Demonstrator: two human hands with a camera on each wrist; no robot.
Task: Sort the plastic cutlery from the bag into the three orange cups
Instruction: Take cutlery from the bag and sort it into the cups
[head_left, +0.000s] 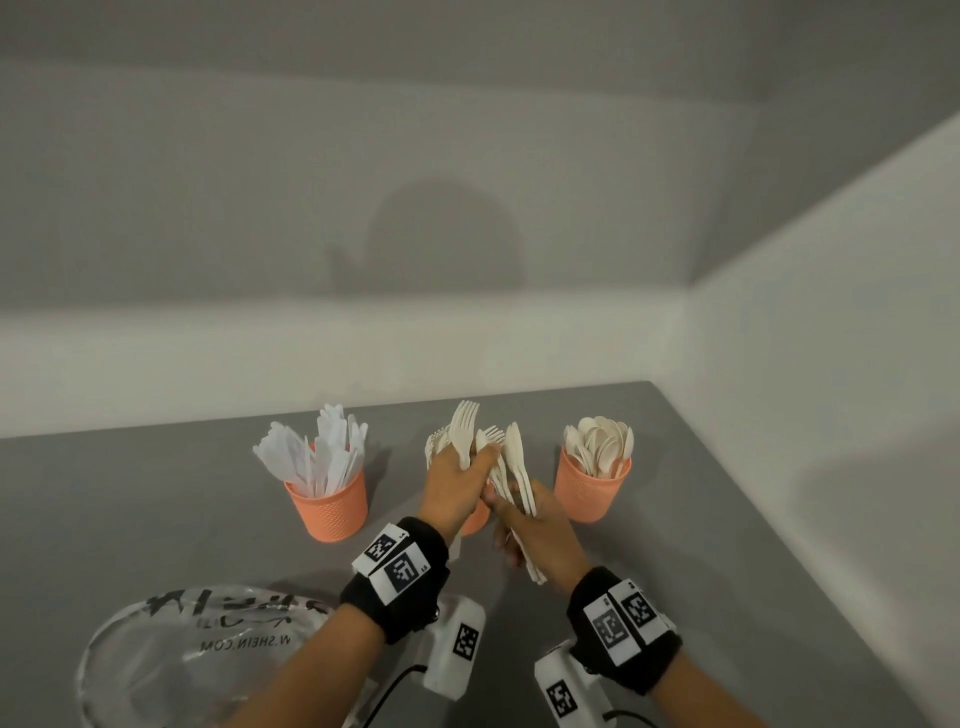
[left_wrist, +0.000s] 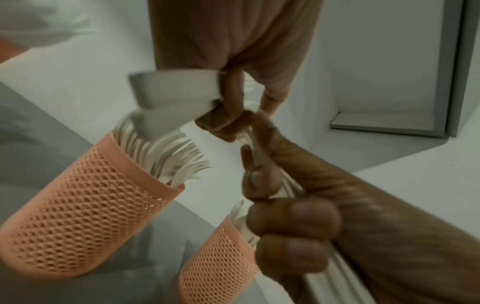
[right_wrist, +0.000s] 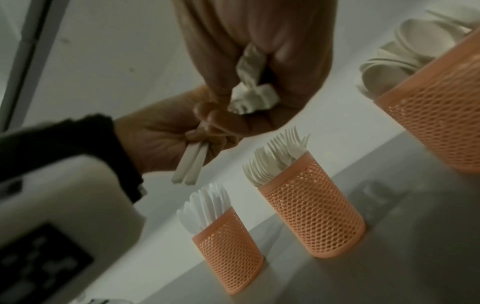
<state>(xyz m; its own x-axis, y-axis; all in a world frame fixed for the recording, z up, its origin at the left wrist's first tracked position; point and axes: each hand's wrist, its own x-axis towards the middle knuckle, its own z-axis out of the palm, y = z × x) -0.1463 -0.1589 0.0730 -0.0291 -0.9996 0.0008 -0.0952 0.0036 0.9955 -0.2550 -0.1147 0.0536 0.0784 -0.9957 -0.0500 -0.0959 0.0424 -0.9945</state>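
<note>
Three orange mesh cups stand in a row on the grey table. The left cup (head_left: 327, 501) holds white knives, the right cup (head_left: 592, 486) holds spoons, and the middle cup (head_left: 475, 519), mostly hidden behind my hands, holds forks (right_wrist: 283, 152). My left hand (head_left: 457, 475) grips two forks (head_left: 464, 428) by the handles, just above the middle cup. Touching it on the right, my right hand (head_left: 530, 519) grips a bundle of mixed cutlery (head_left: 517, 465). The bundle's handle ends (right_wrist: 249, 82) show in the right wrist view.
The clear plastic bag (head_left: 182, 654) lies flat at the table's front left, partly under my left forearm. White walls close off the table (head_left: 156, 493) at the back and on the right.
</note>
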